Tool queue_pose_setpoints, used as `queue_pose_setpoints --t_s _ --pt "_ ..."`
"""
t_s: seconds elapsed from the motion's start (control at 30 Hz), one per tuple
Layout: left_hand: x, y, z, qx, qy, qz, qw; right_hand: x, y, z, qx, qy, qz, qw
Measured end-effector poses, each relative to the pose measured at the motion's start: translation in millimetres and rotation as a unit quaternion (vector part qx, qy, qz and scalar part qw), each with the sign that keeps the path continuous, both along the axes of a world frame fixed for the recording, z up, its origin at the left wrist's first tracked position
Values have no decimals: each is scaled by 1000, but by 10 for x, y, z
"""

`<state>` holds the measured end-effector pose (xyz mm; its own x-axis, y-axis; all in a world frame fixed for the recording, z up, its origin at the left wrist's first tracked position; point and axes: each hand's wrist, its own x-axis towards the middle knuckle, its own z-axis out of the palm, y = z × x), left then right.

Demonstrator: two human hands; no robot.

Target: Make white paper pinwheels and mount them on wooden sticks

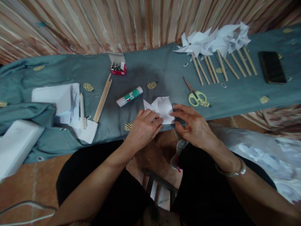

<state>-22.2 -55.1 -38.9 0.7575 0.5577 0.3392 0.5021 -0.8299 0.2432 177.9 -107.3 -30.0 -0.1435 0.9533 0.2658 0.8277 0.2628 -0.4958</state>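
— Left side?
— My left forearm [98, 180] slants up and inward; left hand [145, 125] back upward, fingers [148, 114] bent and close together.
— And the right?
— My right forearm [257, 188] reaches in from the lower right. Right hand [196, 127] loose, fingers [183, 108] a little spread, thumb [180, 128] apart below them, tips pointing toward the left.
— Hands meeting?
— No. Narrow gap between my two sets of fingertips, hands nearly level with each other.

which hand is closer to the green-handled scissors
Right. The right hand is just on the near side of the scissors; the left hand is farther off, to their left, on the white paper.
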Motion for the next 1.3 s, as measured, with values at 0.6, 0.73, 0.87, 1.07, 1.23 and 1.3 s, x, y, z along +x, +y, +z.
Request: queue_pose_setpoints --t_s 0.6,0.73,0.87,1.07,1.23,1.3 --pt "-71 -92 14 21 -8 -8 1000 1 63 -28 -23 75 15 997" --pt "-69 -92 10 13 -6 -7 1000 -39 109 -96 -11 85 -5 996" --pt "-68 -98 -8 8 -14 1 1000 -84 146 -127 -2 83 -16 996" --pt "-82 -117 -25 1 -1 -5 1000 -124 181 -148 -3 60 -15 998" --pt "-79 -125 -10 -12 10 -21 1000 -149 187 -175 3 59 -16 998" --pt "-75 -127 -10 -15 6 -21 1000 -157 187 -179 6 59 -18 998"
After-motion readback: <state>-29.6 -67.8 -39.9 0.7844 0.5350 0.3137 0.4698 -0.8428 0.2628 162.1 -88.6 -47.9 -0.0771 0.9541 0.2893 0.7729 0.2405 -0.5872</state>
